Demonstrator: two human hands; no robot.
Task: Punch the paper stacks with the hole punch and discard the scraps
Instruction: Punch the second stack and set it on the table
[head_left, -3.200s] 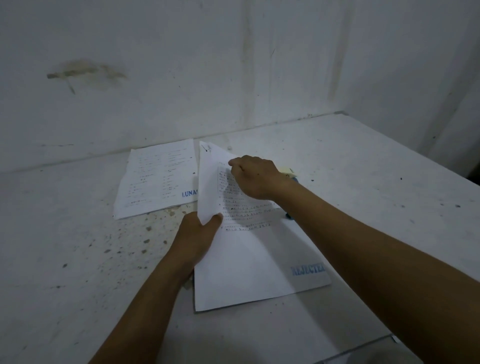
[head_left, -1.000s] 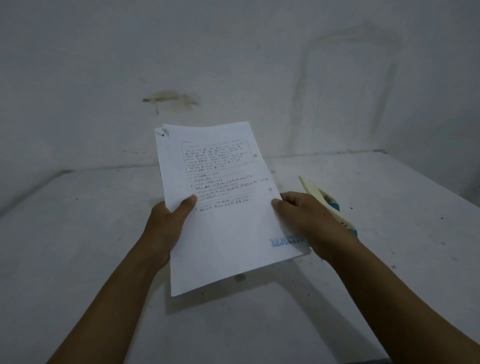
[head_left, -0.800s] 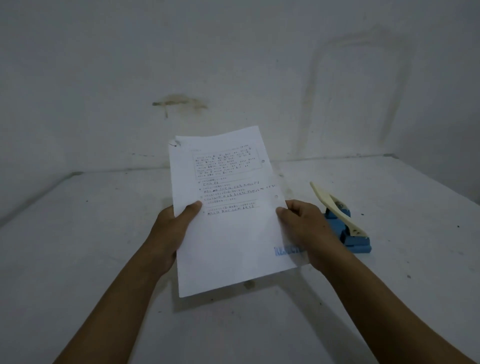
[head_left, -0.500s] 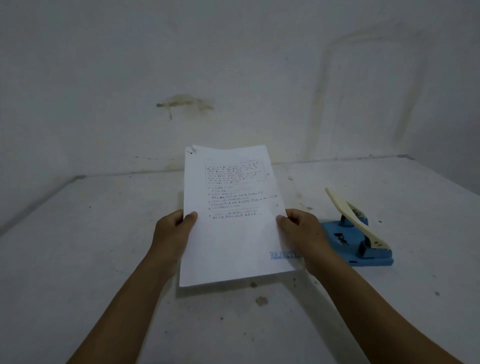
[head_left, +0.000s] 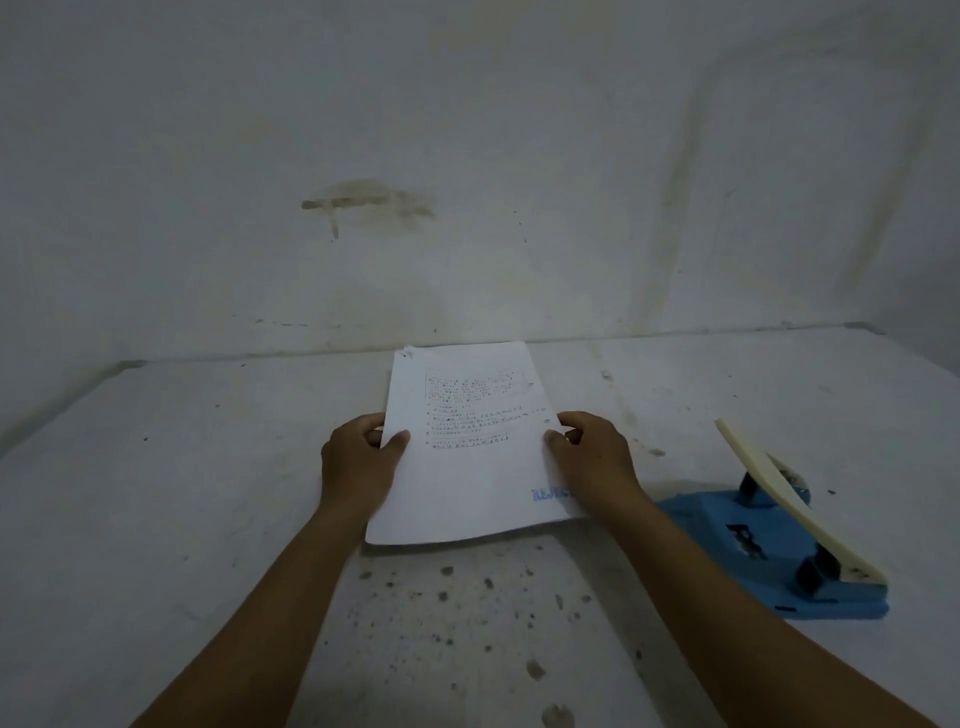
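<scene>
A: We hold the stack (head_left: 470, 447) with both hands, out over the counter (head_left: 156, 519) and left of the punch (head_left: 779, 545). Our left hand (head_left: 358, 465) pinches its left edge, thumb on top; our right hand (head_left: 597, 457) clamps the right edge, fingers (head_left: 558, 441) curled onto the sheet.

A: Which way does it run?

B: Its long axis points away from us toward the wall (head_left: 467, 156), near edge low, far edge close to the wall. It looks lifted or only just grazing the counter (we cannot tell which).

A: And the punch?

B: It sits just right of our right forearm, apart from the stack. So the right hand is the nearer one, and the stack's right edge is the side facing the punch.

A: That edge seems to carry small holes already.

B: Two faint dots near the right hand, yes, though they are too small to be sure of. If so, we judge this stack done and ready to set down.

A: What are we handling?

B: Thin white sheets, printed text on the upper half, a blue stamp by the right wrist, the near edge bowing slightly. The punch is a blue wedge-shaped base with a cream lever raised at a slant. The counter is rough, pale and speckled with dark flecks in front of us.
</scene>
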